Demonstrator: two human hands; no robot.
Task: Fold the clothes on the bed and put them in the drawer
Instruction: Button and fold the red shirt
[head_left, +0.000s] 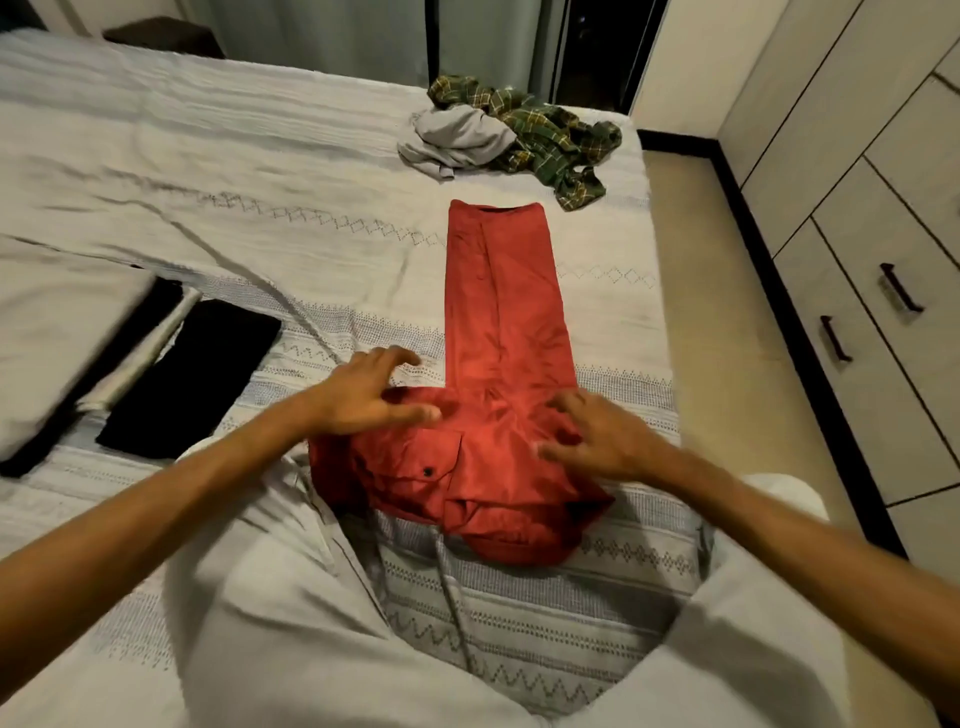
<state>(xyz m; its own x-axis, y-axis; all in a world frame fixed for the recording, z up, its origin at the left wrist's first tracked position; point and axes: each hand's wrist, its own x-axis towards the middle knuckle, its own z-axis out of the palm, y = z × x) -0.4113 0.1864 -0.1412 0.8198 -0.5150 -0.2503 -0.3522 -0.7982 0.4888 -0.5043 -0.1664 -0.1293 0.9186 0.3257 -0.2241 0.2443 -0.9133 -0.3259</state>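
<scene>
Red trousers (498, 332) lie on the bed (208, 171), folded lengthwise with the legs laid together and stretching away toward the far edge. The waist end is bunched nearest the person, showing a flapped pocket with a dark button (428, 471). The left hand (369, 395) rests on the left side of the waist, fingers spread, some reaching onto the bedspread. The right hand (597, 436) lies on the right side of the waist, fingers spread and slightly bent; neither pinches the cloth. A green plaid shirt (550, 135) and a grey garment (457, 137) sit crumpled together near the far corner. Black folded clothes (208, 369) lie at the left beside a pillow (57, 332). Drawers (872, 291) with dark handles stand at the right. No writing or label can be read anywhere.
</scene>
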